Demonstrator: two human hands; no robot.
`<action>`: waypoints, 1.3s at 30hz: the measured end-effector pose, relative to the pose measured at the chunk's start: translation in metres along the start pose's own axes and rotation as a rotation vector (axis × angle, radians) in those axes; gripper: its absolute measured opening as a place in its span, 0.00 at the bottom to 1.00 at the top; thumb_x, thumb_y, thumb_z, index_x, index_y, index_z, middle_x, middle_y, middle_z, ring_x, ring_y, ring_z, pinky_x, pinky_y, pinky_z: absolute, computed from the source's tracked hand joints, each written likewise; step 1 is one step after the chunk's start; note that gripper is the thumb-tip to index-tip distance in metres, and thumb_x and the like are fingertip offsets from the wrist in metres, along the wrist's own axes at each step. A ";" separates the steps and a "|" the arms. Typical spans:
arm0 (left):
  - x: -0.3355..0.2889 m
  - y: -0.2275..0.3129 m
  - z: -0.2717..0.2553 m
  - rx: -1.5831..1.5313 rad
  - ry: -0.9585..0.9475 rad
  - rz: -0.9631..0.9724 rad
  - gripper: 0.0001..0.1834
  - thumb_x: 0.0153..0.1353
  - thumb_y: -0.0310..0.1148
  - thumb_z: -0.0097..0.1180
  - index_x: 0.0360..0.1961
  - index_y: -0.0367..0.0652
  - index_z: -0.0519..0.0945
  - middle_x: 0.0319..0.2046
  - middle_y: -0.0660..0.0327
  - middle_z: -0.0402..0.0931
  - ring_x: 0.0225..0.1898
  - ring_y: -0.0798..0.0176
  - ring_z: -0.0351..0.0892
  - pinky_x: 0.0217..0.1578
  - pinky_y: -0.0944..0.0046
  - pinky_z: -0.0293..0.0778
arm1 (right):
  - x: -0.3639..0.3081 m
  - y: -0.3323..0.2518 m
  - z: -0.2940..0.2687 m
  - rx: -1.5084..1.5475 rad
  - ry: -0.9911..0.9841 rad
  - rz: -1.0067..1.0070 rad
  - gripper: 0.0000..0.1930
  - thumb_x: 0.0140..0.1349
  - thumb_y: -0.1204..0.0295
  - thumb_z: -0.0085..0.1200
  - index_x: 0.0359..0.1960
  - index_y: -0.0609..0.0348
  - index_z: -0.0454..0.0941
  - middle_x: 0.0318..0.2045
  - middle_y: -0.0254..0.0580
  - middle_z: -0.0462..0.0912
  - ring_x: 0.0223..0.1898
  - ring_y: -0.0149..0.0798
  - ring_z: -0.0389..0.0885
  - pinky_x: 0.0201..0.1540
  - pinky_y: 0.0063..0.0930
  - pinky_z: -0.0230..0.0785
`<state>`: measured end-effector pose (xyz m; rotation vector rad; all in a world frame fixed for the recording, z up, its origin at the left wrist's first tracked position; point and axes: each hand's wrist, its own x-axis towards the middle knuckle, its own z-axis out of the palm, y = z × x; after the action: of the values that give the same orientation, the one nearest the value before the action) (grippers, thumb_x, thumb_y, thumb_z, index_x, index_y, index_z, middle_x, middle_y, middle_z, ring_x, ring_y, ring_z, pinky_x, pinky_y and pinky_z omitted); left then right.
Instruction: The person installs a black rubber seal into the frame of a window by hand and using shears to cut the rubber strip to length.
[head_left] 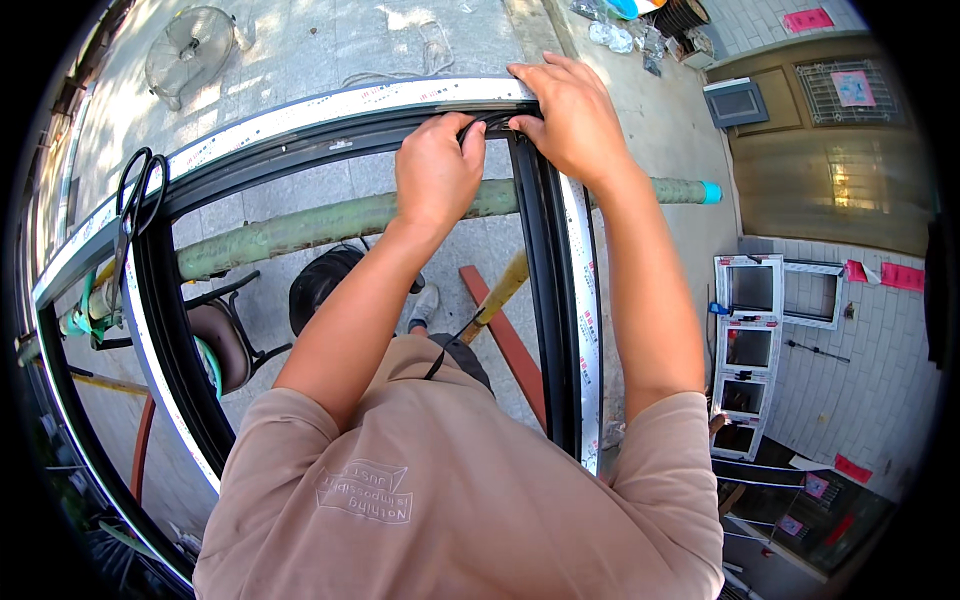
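Observation:
A large dark window frame with printed white film along its edges lies in front of me, resting on a green pole. At its far right corner my left hand is closed, thumb and finger pinching a thin black rubber strip by the inner groove. Just to the right my right hand grips that corner, fingers over the outer edge and thumb on the inside by the strip. Part of the strip is hidden by my hands. Black-handled scissors hang on the frame's left part.
Below the frame are a brown-seated chair, a round black object and a reddish-brown bar. A fan stands at the far left. Smaller white-filmed frames lean on the tiled wall at right.

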<state>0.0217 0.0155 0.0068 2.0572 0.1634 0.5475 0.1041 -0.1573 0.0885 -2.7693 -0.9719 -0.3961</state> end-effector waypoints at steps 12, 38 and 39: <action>0.003 0.000 0.001 0.011 -0.011 -0.033 0.13 0.72 0.37 0.69 0.42 0.37 0.93 0.38 0.43 0.91 0.41 0.37 0.92 0.45 0.47 0.85 | 0.027 -0.014 -0.006 -0.162 -0.229 0.099 0.23 0.57 0.61 0.82 0.55 0.47 0.93 0.48 0.43 0.94 0.59 0.50 0.89 0.83 0.56 0.61; 0.002 -0.003 0.000 -0.031 -0.019 0.009 0.13 0.72 0.37 0.68 0.43 0.36 0.92 0.37 0.43 0.91 0.40 0.37 0.92 0.46 0.45 0.85 | 0.018 -0.029 0.019 -0.402 0.000 -0.177 0.11 0.60 0.68 0.70 0.40 0.57 0.85 0.36 0.48 0.93 0.49 0.47 0.93 0.86 0.53 0.57; 0.000 -0.005 0.000 -0.039 -0.042 0.013 0.14 0.72 0.37 0.68 0.46 0.35 0.91 0.39 0.42 0.91 0.42 0.36 0.91 0.47 0.45 0.85 | 0.018 -0.029 0.019 -0.387 0.007 -0.174 0.10 0.60 0.69 0.70 0.40 0.57 0.85 0.36 0.48 0.93 0.49 0.47 0.93 0.86 0.53 0.57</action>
<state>0.0222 0.0186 0.0027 2.0318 0.1138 0.5111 0.1032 -0.1196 0.0786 -3.0224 -1.2574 -0.6863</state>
